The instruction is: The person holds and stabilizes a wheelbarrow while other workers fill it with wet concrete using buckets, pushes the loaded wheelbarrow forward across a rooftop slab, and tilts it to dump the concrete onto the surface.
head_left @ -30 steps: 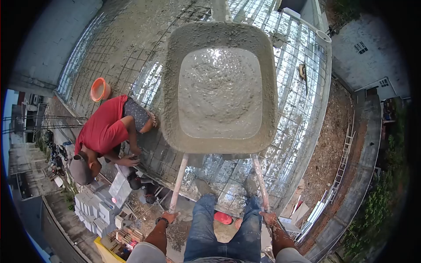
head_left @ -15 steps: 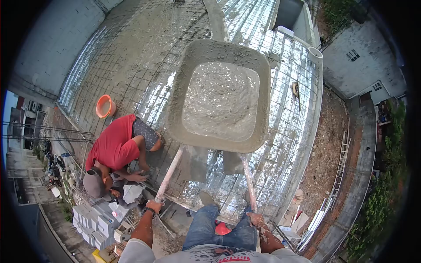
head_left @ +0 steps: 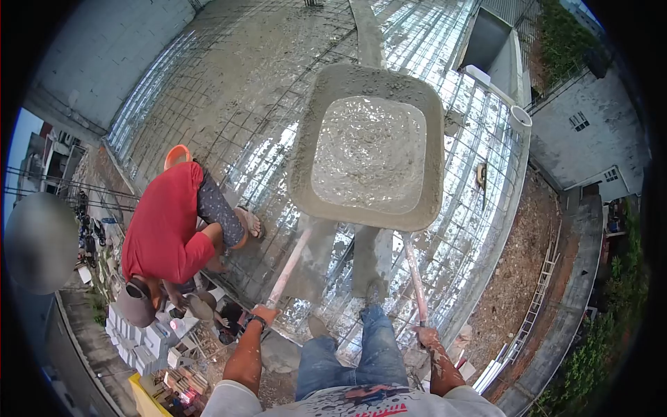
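Note:
Ahead of me stands a wheelbarrow [head_left: 297, 170], its tray caked with cement and holding wet concrete [head_left: 372, 156]. My left hand [head_left: 265, 315] is wrapped round the end of the left handle [head_left: 290, 267]. The end of the right handle [head_left: 415, 278] sits in the grip of my right hand [head_left: 429, 338]. Both handles are pale and spattered. Below the tray, my feet are on the slab edge, one shoe [head_left: 319, 326] at the left. The wheel is hidden under the tray.
A co-worker in a red shirt [head_left: 167, 215] crouches close on the left, an orange bucket [head_left: 178, 154] beyond. Rebar mesh [head_left: 472, 181] covers the deck, partly under fresh concrete [head_left: 229, 62]. A float-like tool [head_left: 481, 176] lies at right. The deck edge drops to a ladder [head_left: 535, 299] below.
My legs have stepped forward onto the deck, and the wheelbarrow sits slightly farther right in view. The co-worker is bent lower and partly covers the bucket. Both hands keep their grips.

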A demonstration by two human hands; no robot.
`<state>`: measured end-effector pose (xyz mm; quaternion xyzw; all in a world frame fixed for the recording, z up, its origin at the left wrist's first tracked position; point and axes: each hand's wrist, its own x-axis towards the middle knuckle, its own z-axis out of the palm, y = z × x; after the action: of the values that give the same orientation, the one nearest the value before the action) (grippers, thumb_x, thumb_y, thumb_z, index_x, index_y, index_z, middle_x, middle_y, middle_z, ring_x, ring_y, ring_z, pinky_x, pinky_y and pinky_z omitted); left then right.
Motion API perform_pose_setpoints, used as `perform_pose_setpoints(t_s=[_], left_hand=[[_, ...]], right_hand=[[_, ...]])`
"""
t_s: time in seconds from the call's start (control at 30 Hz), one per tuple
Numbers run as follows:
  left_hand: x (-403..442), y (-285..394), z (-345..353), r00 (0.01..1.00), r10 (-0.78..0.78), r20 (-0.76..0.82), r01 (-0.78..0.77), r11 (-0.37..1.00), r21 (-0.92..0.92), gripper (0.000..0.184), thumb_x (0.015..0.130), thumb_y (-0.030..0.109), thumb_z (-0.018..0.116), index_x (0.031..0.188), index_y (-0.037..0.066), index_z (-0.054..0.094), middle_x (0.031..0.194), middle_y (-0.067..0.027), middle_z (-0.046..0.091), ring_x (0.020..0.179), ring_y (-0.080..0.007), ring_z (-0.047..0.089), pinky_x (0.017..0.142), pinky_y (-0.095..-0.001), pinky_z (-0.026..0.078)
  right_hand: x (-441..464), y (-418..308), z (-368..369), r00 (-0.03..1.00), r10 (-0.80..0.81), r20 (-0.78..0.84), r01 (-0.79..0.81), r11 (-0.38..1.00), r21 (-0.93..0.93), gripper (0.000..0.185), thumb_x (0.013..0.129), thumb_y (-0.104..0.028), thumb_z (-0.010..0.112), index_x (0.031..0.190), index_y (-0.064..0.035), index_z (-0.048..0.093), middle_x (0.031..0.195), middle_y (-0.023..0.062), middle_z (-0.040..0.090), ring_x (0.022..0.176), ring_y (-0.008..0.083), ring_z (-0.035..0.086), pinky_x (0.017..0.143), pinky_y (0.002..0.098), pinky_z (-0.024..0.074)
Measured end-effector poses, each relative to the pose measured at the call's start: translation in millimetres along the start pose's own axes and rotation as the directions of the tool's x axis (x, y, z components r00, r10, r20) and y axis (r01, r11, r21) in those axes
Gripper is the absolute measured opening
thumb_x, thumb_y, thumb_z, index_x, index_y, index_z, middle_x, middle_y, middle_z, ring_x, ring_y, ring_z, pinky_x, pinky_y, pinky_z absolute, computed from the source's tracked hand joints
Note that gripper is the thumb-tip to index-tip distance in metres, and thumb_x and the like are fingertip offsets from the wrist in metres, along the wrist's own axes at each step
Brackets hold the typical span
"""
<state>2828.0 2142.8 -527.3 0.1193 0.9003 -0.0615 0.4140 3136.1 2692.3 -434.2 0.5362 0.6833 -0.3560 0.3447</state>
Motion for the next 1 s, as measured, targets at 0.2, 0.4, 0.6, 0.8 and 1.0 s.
perform_pose_setpoints(t_s=[0.2, 0.4, 0.6, 0.8, 1.0], left_hand=[[-42, 127, -62, 0.953, -0.238, 0.189, 0.280, 0.927, -0.248, 0.071, 0.073, 0.059, 0.061, 0.110, -0.002, 0.065, 0.116, -0.0273, 0.060, 0.111, -0.0377, 0.058, 0.095, -0.0412, 0.045], [-22, 146, -40, 0.954, -0.275, 0.116, 0.298, 0.896, -0.329, 0.085, 0.068, 0.068, 0.065, 0.102, -0.010, 0.065, 0.111, -0.0323, 0.060, 0.111, -0.0364, 0.058, 0.096, -0.0400, 0.045], [-29, 135, -48, 0.928, -0.362, 0.084, 0.367, 0.851, -0.375, 0.088, 0.069, 0.064, 0.068, 0.117, -0.008, 0.057, 0.120, -0.0275, 0.058, 0.114, -0.0363, 0.057, 0.096, -0.0410, 0.046], [-4, 100, 0, 0.933, -0.357, 0.050, 0.336, 0.808, -0.485, 0.097, 0.063, 0.068, 0.070, 0.121, -0.008, 0.053, 0.120, -0.0273, 0.058, 0.114, -0.0363, 0.056, 0.097, -0.0407, 0.045], [-15, 99, 10, 0.945, -0.326, -0.031, 0.268, 0.825, -0.497, 0.078, 0.071, 0.059, 0.069, 0.122, 0.002, 0.053, 0.115, -0.0254, 0.061, 0.110, -0.0392, 0.057, 0.093, -0.0455, 0.046]], right_hand=[[80, 21, -55, 0.994, 0.105, 0.010, -0.106, 0.993, 0.044, 0.052, 0.070, -0.045, 0.074, 0.075, 0.0058, 0.066, 0.070, 0.0153, 0.065, 0.062, 0.0240, 0.063, 0.060, 0.0374, 0.0496], [82, 0, -76, 0.998, 0.060, -0.019, -0.060, 0.998, 0.022, 0.048, 0.071, -0.045, 0.074, 0.068, 0.0020, 0.065, 0.064, 0.0115, 0.063, 0.057, 0.0221, 0.062, 0.057, 0.0382, 0.0482], [109, 34, -20, 0.996, -0.076, -0.042, 0.079, 0.994, 0.079, 0.047, 0.071, -0.043, 0.075, 0.068, 0.0028, 0.064, 0.061, 0.0112, 0.062, 0.055, 0.0210, 0.061, 0.054, 0.0376, 0.0469], [69, -12, -14, 0.983, 0.181, -0.022, -0.175, 0.972, 0.154, 0.041, 0.071, -0.036, 0.076, 0.068, 0.0026, 0.062, 0.060, 0.0099, 0.060, 0.049, 0.0205, 0.057, 0.048, 0.0365, 0.0450], [83, 5, 6, 0.989, 0.151, 0.006, -0.146, 0.947, 0.287, 0.036, 0.074, -0.031, 0.074, 0.068, 0.0024, 0.062, 0.060, 0.0086, 0.059, 0.049, 0.0200, 0.056, 0.047, 0.0369, 0.0447]])
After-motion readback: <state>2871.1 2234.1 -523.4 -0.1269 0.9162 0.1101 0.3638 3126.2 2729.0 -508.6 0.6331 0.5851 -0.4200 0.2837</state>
